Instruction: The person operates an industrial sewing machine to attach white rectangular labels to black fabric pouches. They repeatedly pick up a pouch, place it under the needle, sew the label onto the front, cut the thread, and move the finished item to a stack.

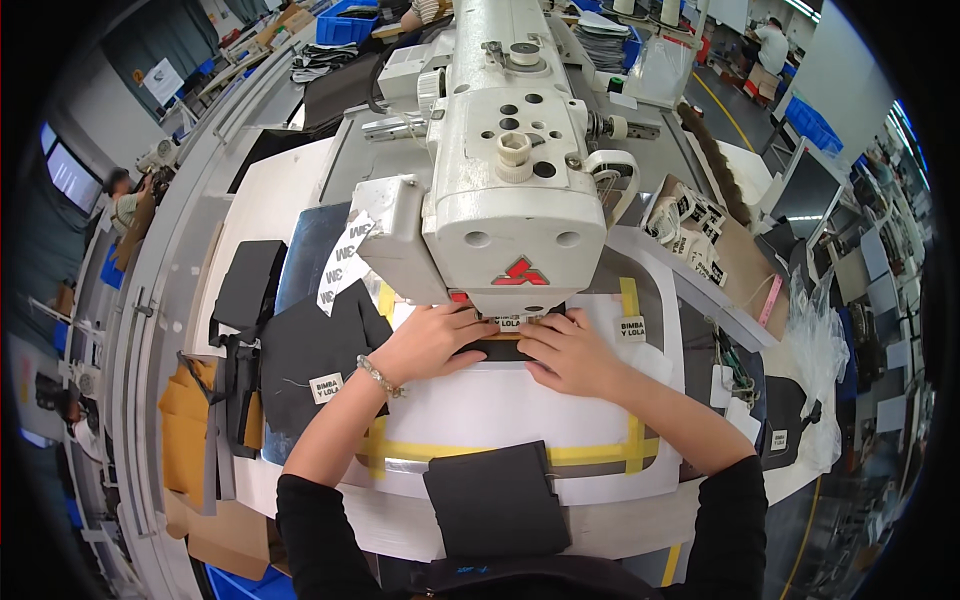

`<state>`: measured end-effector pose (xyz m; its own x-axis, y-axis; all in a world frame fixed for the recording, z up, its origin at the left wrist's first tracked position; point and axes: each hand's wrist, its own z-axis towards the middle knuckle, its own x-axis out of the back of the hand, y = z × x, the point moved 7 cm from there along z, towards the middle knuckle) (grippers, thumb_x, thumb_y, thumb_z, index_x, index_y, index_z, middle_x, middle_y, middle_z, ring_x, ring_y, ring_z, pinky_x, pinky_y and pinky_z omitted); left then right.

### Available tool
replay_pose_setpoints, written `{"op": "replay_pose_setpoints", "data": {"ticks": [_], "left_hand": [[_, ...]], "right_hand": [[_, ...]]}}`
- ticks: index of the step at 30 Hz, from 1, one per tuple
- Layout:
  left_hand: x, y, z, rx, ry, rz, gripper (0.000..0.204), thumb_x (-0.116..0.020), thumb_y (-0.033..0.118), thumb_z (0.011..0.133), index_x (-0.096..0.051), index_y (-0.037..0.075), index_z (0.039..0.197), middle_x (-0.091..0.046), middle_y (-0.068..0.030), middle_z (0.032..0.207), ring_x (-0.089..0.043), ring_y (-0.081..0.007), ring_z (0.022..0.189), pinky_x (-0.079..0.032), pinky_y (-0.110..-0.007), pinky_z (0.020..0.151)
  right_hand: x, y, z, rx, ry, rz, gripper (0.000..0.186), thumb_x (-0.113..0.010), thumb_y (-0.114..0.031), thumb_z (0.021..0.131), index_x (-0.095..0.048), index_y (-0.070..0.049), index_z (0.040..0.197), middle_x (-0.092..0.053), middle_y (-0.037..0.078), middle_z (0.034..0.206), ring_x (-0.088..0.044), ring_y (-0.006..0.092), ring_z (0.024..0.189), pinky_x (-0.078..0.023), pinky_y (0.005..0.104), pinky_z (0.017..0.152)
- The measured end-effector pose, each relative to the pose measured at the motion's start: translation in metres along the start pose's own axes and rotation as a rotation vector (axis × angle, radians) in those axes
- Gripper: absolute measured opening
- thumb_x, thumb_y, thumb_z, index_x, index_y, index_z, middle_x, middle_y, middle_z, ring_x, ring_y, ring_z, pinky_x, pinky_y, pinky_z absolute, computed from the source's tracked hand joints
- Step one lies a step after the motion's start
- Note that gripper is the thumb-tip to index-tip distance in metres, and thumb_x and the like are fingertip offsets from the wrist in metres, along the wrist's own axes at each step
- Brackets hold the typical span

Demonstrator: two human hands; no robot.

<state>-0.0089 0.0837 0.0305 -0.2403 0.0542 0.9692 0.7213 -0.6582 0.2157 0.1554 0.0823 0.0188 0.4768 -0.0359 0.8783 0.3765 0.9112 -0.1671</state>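
Under the head of a white industrial sewing machine [515, 235], both my hands meet at a small pale fabric label [510, 324] with dark print. The label sits on a black fabric piece [505, 350], much of which is hidden by my hands and the machine. My left hand [432, 342], a bracelet at its wrist, is closed at the label's left edge, thumb on the near side. Opposite it, my right hand [572, 352] has its fingers bent in at the right edge. The needle area is out of sight behind the machine head.
A yellow-taped white sheet [480, 415] surrounds the hands. Black pieces [318, 350] lie left, another [497, 500] at the near edge. A loose label [630, 328] lies right, near an open cardboard box [735, 275] of labels. Stacked black pieces [248, 285] stand far left.
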Motion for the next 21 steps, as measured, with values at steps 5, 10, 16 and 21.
{"op": "replay_pose_setpoints", "data": {"ticks": [5, 10, 16, 21], "left_hand": [[0.0, 0.001, 0.012, -0.077, 0.039, -0.133, 0.033, -0.069, 0.023, 0.083, -0.068, 0.016, 0.115, -0.07, -0.0055, 0.097, -0.064, -0.0261, 0.084, -0.05, -0.038, 0.082], [-0.008, 0.002, 0.022, -0.036, -0.033, -0.239, 0.033, -0.068, 0.02, 0.082, -0.066, 0.016, 0.115, -0.068, -0.0084, 0.093, -0.064, -0.0284, 0.084, -0.052, -0.04, 0.077], [-0.012, -0.001, 0.024, -0.069, 0.077, -0.318, 0.031, -0.067, 0.016, 0.081, -0.067, 0.015, 0.112, -0.068, -0.0068, 0.095, -0.063, -0.0287, 0.083, -0.052, -0.04, 0.078], [-0.011, 0.0, 0.007, -0.08, 0.308, -0.029, 0.022, -0.071, 0.022, 0.083, -0.071, 0.019, 0.105, -0.068, 0.0025, 0.096, -0.061, -0.02, 0.093, -0.044, -0.039, 0.088]], "right_hand": [[0.003, -0.001, -0.001, 0.0, 0.015, -0.018, 0.026, -0.068, -0.025, 0.082, -0.062, -0.012, 0.104, -0.062, 0.003, 0.117, -0.052, 0.02, 0.109, -0.037, 0.041, 0.091], [0.005, 0.002, 0.0, -0.06, 0.015, -0.018, 0.03, -0.069, -0.025, 0.081, -0.059, -0.012, 0.106, -0.062, 0.003, 0.118, -0.051, 0.0231, 0.111, -0.037, 0.0418, 0.091], [0.005, 0.005, 0.003, -0.066, 0.007, 0.014, 0.024, -0.067, -0.022, 0.082, -0.057, -0.012, 0.101, -0.063, 0.003, 0.116, -0.052, 0.0232, 0.108, -0.037, 0.0407, 0.088], [0.005, 0.003, 0.002, -0.07, 0.032, -0.06, 0.02, -0.065, -0.021, 0.083, -0.056, -0.012, 0.098, -0.065, 0.002, 0.114, -0.053, 0.0204, 0.101, -0.037, 0.0389, 0.084]]}}
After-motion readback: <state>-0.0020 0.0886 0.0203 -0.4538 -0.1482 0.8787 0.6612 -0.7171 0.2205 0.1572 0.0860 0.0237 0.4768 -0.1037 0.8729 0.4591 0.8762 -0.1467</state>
